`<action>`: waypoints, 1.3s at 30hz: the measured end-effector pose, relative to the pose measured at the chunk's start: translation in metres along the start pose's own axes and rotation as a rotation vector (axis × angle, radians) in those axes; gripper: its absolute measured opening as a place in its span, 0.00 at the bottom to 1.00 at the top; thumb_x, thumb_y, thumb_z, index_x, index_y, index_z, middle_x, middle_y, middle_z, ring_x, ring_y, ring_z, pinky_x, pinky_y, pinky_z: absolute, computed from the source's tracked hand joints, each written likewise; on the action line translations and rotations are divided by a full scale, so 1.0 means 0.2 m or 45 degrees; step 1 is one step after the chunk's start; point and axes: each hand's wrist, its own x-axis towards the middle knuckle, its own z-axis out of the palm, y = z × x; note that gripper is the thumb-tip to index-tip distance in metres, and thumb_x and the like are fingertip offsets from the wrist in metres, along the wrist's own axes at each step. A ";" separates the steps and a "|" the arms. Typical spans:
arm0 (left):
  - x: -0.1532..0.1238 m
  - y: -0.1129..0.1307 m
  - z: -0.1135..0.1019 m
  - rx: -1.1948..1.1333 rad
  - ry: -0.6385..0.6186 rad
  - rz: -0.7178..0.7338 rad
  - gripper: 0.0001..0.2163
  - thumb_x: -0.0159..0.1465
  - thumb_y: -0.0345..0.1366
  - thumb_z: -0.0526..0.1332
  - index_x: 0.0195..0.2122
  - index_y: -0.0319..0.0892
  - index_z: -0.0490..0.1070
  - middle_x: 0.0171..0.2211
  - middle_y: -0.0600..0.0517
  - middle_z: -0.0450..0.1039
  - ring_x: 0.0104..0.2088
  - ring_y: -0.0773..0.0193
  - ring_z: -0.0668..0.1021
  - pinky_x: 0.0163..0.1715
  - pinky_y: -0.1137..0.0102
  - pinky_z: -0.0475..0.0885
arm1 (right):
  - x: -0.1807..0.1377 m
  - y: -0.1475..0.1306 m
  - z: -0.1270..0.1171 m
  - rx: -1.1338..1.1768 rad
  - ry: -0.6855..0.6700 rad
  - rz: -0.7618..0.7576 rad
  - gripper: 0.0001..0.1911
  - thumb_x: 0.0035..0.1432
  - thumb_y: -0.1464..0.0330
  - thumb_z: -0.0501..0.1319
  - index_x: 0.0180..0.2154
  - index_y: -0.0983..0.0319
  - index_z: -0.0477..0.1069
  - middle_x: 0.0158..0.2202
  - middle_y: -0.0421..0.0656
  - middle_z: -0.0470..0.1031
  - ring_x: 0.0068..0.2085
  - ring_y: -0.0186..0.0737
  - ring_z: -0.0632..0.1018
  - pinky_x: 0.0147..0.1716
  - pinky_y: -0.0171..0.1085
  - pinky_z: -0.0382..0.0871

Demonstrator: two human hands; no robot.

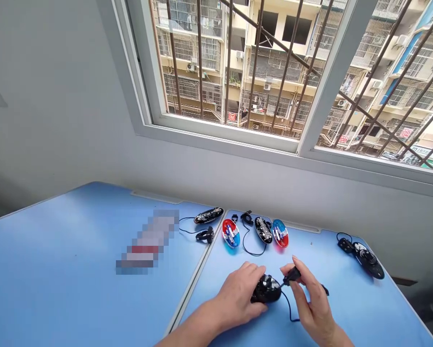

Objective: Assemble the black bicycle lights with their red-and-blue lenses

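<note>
My left hand (238, 295) is wrapped round a black oval light unit (267, 289) resting on the blue table (75, 250). Beside it, my right hand (310, 301) pinches a small black connector (292, 275) between thumb and fingers. A thin black wire (288, 308) runs from the unit down and round to the connector. Both hands are at the near middle of the table, close together.
Farther back lie two red-and-blue oval lenses (231, 233) (280, 233), a black oval unit with wire (263, 229), and another black unit (208, 215) with a clip (205, 235). A further black unit (368, 258) lies at the right. A blurred patch (147, 246) is at the left. A barred window is behind.
</note>
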 end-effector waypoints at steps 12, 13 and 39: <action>0.00 -0.01 0.01 -0.043 0.019 0.029 0.20 0.51 0.33 0.69 0.44 0.43 0.68 0.42 0.49 0.74 0.41 0.53 0.73 0.39 0.64 0.70 | -0.02 0.01 0.02 -0.037 0.105 0.056 0.26 0.66 0.77 0.52 0.64 0.58 0.56 0.45 0.48 0.77 0.44 0.41 0.79 0.37 0.38 0.78; 0.00 -0.01 0.01 -0.048 0.022 0.035 0.19 0.51 0.33 0.69 0.44 0.43 0.68 0.41 0.49 0.74 0.41 0.53 0.73 0.39 0.64 0.69 | -0.02 0.01 0.01 -0.032 0.103 0.062 0.26 0.66 0.77 0.52 0.63 0.58 0.56 0.45 0.48 0.76 0.43 0.40 0.79 0.37 0.38 0.77; 0.03 -0.11 0.08 -0.104 0.055 0.142 0.18 0.51 0.29 0.60 0.44 0.47 0.65 0.40 0.52 0.73 0.41 0.54 0.72 0.38 0.65 0.67 | 0.11 -0.05 -0.09 0.106 -0.021 -0.012 0.14 0.66 0.70 0.56 0.54 0.57 0.65 0.40 0.47 0.77 0.39 0.43 0.77 0.35 0.41 0.76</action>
